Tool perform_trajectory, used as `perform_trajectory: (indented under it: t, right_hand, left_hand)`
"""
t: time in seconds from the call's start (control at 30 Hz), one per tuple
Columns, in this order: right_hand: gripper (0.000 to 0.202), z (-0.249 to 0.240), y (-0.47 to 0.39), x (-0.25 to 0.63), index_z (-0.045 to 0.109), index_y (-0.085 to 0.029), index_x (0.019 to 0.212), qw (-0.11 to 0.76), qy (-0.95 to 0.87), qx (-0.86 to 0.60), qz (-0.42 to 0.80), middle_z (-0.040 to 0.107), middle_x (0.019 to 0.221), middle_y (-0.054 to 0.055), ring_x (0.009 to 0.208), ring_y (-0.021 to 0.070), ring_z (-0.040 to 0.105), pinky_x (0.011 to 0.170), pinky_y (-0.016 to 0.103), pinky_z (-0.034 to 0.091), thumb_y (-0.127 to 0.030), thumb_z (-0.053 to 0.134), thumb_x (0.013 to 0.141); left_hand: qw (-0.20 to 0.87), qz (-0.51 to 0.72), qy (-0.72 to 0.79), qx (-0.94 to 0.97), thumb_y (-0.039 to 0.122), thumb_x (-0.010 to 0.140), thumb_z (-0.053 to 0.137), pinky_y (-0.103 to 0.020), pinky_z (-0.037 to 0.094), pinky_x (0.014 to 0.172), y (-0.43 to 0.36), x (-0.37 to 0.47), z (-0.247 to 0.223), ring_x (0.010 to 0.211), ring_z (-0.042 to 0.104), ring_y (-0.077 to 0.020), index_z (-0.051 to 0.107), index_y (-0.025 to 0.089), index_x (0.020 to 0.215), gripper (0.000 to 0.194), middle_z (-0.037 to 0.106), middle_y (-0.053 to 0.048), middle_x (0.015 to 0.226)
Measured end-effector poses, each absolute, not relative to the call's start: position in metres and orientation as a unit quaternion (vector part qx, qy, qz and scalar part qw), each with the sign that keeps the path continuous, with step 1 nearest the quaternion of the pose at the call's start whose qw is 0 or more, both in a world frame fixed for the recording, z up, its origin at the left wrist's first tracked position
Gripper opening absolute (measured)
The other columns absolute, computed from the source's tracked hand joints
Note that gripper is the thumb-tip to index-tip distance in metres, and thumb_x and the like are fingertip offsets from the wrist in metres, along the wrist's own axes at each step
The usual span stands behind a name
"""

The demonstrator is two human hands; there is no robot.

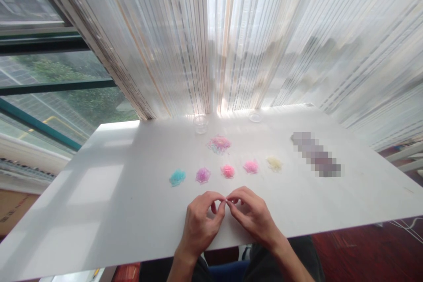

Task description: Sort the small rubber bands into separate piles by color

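Observation:
My left hand (202, 218) and my right hand (253, 213) meet above the front of the table, thumb and forefinger pinched on each, tips touching. What they hold, if anything, is too small to make out. Just beyond them lies a row of small heaps that look like tiny elastic bands: a turquoise heap (177, 177), a purple heap (202, 175), a red-pink heap (228, 171), a light pink heap (251, 167) and a pale yellow heap (274, 163). Behind the row is a larger mixed-colour heap (219, 144).
A clear round tub (200, 124) stands at the back of the white table (142, 224), with a clear lid (255, 117) to its right. A pixelated long object (315, 155) lies on the right. Striped curtains (185, 39) hang behind the back edge.

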State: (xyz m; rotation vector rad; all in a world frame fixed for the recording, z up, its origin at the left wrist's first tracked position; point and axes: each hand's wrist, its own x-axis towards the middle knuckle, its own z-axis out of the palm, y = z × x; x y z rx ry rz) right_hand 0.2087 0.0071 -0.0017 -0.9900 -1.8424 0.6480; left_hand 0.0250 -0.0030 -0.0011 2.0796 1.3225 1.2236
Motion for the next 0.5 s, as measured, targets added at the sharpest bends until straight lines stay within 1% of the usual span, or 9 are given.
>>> perform_trajectory:
  t: [0.2,0.4,0.5]
  right_hand:
    - [0.011,-0.0027,0.0076,0.2076,0.068,-0.023,0.099,0.465,-0.746,-0.405,0.252,0.067,0.086,0.003,0.078,0.0160,0.066,0.071,0.027,0.054,-0.014,0.063,0.097]
    - [0.012,-0.0013,0.0048,0.2075,0.070,-0.022,0.099,0.479,-0.742,-0.403,0.239,0.067,0.087,0.003,0.079,0.0162,0.066,0.071,0.026,0.055,-0.013,0.063,0.095]
    - [0.012,-0.0014,0.0046,0.2077,0.069,-0.022,0.098,0.474,-0.744,-0.404,0.243,0.067,0.087,0.003,0.078,0.0161,0.066,0.071,0.027,0.055,-0.012,0.063,0.095]
  left_hand:
    - [0.183,0.423,0.487,0.742,0.015,0.095,0.061,-0.026,0.047,0.066,-0.0038,0.0254,0.0009,0.063,0.059,-0.0125,0.066,0.023,0.095,0.009,0.070,0.003,0.081]
    - [0.177,0.388,0.509,0.748,0.015,0.091,0.059,-0.027,0.046,0.064,-0.0042,0.0263,0.0017,0.060,0.058,-0.0137,0.062,0.022,0.089,0.008,0.064,0.003,0.073]
    - [0.179,0.387,0.508,0.748,0.016,0.092,0.059,-0.027,0.046,0.064,-0.0041,0.0269,0.0026,0.060,0.057,-0.0138,0.061,0.022,0.089,0.007,0.064,0.003,0.074]
